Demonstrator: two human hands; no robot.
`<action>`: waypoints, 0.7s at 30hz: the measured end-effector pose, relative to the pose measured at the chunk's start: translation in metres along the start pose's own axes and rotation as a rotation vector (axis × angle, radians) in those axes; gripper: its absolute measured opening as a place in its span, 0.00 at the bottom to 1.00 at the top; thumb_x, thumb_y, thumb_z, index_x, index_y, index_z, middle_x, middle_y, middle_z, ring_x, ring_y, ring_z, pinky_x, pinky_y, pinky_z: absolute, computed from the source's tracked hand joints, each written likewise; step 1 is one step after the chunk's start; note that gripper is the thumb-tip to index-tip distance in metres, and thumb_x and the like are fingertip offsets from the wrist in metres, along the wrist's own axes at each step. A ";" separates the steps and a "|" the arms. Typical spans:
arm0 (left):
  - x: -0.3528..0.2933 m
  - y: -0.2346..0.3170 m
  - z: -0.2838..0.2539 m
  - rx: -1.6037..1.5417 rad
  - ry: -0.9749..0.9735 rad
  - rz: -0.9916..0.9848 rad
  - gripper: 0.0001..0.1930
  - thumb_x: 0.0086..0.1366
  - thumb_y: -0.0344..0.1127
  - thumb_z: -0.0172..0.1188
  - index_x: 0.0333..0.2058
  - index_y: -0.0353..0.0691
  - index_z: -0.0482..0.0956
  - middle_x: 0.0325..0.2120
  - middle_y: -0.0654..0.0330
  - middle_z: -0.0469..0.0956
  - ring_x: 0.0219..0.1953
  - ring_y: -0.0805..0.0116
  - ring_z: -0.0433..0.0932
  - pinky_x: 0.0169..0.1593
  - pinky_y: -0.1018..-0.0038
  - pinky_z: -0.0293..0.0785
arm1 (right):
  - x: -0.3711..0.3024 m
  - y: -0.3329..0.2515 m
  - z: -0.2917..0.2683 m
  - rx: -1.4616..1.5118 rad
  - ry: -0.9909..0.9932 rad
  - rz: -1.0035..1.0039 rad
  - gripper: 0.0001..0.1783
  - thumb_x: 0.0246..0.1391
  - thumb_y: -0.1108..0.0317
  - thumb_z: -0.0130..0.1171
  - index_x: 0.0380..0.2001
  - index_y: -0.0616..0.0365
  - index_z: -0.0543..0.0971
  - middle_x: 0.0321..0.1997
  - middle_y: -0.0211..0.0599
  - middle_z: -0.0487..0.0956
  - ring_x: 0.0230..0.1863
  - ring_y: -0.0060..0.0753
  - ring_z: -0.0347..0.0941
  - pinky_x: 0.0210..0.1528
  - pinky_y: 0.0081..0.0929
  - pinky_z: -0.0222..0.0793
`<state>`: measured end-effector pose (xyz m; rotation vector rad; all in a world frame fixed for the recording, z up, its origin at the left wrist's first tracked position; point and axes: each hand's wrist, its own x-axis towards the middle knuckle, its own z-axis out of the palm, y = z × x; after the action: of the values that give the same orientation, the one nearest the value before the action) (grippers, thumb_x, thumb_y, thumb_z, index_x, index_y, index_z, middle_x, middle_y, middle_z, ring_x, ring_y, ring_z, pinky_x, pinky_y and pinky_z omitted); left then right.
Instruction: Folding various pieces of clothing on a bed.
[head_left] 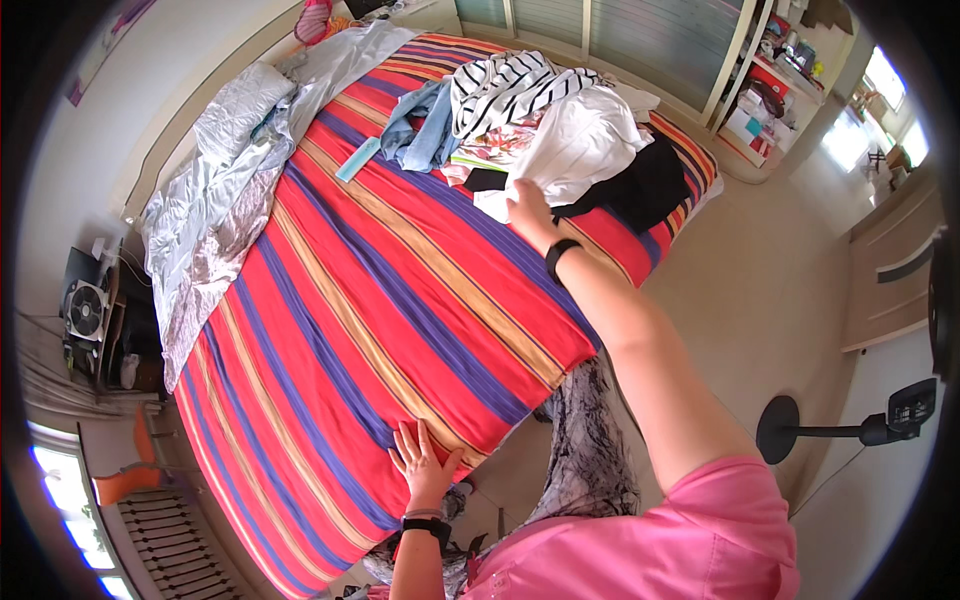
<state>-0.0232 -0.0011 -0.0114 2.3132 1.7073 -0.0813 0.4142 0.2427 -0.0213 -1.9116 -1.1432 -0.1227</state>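
Observation:
My right hand (527,208) reaches far across the bed, its fingers closed on the near edge of a white garment (590,145). That garment lies on a heap with a black-and-white striped garment (505,85), a blue denim piece (425,122) and a black garment (645,190). Flat on the striped bedspread (370,270), close to the bed's near edge, rests my left hand (424,467) with fingers spread and nothing in it. A dark band circles each wrist. To the left of the heap lies a small light-blue flat object (358,159).
A silvery crumpled cover (225,190) runs along the bed's left side. On the right stands a black pedestal fan (800,430) on the tiled floor. An orange chair (135,470) is at the lower left. Shelves with assorted items (765,110) stand at the far right, beside glass-panelled sliding doors (660,50).

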 end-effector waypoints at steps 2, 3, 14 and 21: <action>-0.003 -0.005 0.000 -0.014 0.002 -0.013 0.50 0.52 0.64 0.59 0.66 0.45 0.50 0.66 0.44 0.43 0.69 0.46 0.40 0.66 0.45 0.33 | -0.029 -0.050 -0.023 0.122 -0.139 -0.194 0.18 0.48 0.71 0.56 0.45 0.63 0.72 0.45 0.49 0.74 0.48 0.51 0.70 0.49 0.41 0.67; -0.001 -0.002 0.000 -0.025 0.004 0.005 0.49 0.52 0.64 0.59 0.66 0.45 0.50 0.66 0.44 0.43 0.69 0.46 0.40 0.66 0.45 0.33 | -0.042 -0.058 -0.033 0.216 -0.059 -0.307 0.16 0.48 0.73 0.55 0.43 0.63 0.74 0.41 0.48 0.76 0.45 0.51 0.72 0.48 0.42 0.68; -0.007 -0.013 0.004 -0.057 0.022 0.079 0.47 0.54 0.57 0.60 0.66 0.46 0.48 0.67 0.48 0.42 0.68 0.48 0.42 0.67 0.51 0.37 | -0.105 -0.042 -0.048 0.144 -0.403 -0.166 0.19 0.49 0.65 0.60 0.43 0.64 0.74 0.49 0.53 0.72 0.52 0.51 0.69 0.54 0.39 0.66; -0.010 -0.012 0.004 -0.012 0.035 0.099 0.48 0.53 0.59 0.60 0.66 0.43 0.48 0.66 0.45 0.44 0.68 0.46 0.43 0.67 0.50 0.38 | -0.042 -0.006 -0.042 -0.162 -0.261 -0.177 0.29 0.50 0.79 0.45 0.58 0.63 0.60 0.60 0.59 0.61 0.52 0.55 0.70 0.51 0.41 0.69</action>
<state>-0.0368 -0.0080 -0.0154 2.3998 1.6010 -0.0122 0.3991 0.1855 -0.0126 -2.0078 -1.5184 -0.0654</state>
